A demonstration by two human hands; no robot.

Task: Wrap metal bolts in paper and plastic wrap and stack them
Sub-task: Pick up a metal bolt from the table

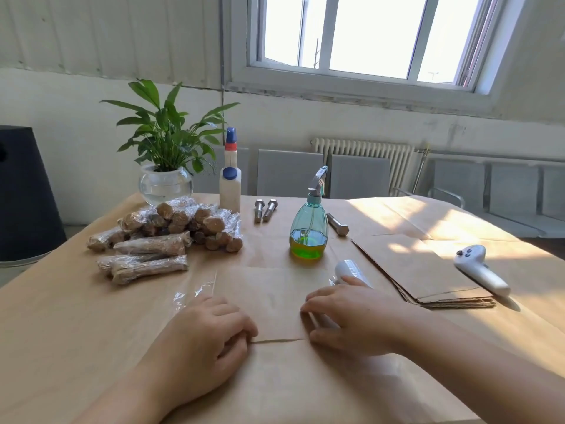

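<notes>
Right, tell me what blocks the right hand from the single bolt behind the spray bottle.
From the right hand, the spray bottle stands almost directly in line, just in front and left of the bolt. The plastic wrap roll lies under that hand's fingers.

Three bare bolts [259,210], two bottles [230,185], one plant [166,139]

Two bare forearms entered from the near edge, each ending in a bare hand: the left hand [211,335] and the right hand [351,316]. No sleeve, cuff, glove, ring, watch or band was worn anywhere from grip to frame edge. The nails that showed were short and unpainted.
</notes>
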